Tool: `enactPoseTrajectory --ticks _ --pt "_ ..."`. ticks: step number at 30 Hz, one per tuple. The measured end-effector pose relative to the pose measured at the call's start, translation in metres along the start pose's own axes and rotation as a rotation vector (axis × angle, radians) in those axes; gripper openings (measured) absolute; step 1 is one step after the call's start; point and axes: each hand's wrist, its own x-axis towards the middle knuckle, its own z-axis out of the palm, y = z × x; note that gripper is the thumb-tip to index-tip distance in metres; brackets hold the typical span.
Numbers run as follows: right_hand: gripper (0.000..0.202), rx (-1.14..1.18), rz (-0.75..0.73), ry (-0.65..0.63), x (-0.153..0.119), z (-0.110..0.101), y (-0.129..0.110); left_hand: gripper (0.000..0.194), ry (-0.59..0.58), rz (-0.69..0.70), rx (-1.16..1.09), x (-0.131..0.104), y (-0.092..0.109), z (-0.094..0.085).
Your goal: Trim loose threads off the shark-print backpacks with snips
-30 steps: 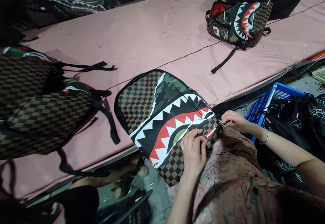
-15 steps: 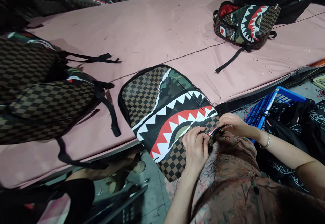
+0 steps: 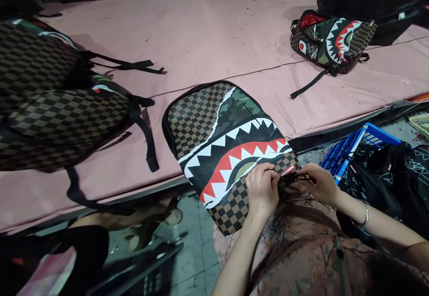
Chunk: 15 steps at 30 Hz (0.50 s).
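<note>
A checkered backpack (image 3: 192, 124) with a camouflage patch and a shark-mouth print lies tilted, its rounded top on the table and its lower end over my lap. My left hand (image 3: 263, 193) presses on that lower end with curled fingers, gripping the edge beside a small red-and-white label (image 3: 287, 170). Just right of the label, my right hand (image 3: 320, 183) pinches a small black slotted piece (image 3: 303, 177) at the bag's bottom corner. Whether it is a strap buckle or a small tool is unclear. The bag's underside is hidden.
Several checkered backpacks (image 3: 70, 121) with dangling straps are piled at the left of the pink table (image 3: 208, 32). Another shark-print backpack (image 3: 348, 41) lies back right, by a black bag. A blue crate (image 3: 342, 153) holds black items at right. Another person's leg (image 3: 134, 215) shows lower left.
My right hand has shifted slightly right and down, and the black slotted piece now shows between its fingers. My left hand keeps its hold on the backpack. The view has turned a little.
</note>
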Motion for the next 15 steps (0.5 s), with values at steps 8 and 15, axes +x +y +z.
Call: enactPoseTrajectory --ticks 8,15 --pt "0.014 -0.253 0.174 0.081 -0.027 0.028 -0.039 0.009 0.025 0.015 -0.077 -0.001 -0.002 0.000" --pt "0.002 -0.472 0.165 0.108 -0.012 0.035 -0.060 0.012 0.021 0.023 -0.048 -0.005 0.004 0.001"
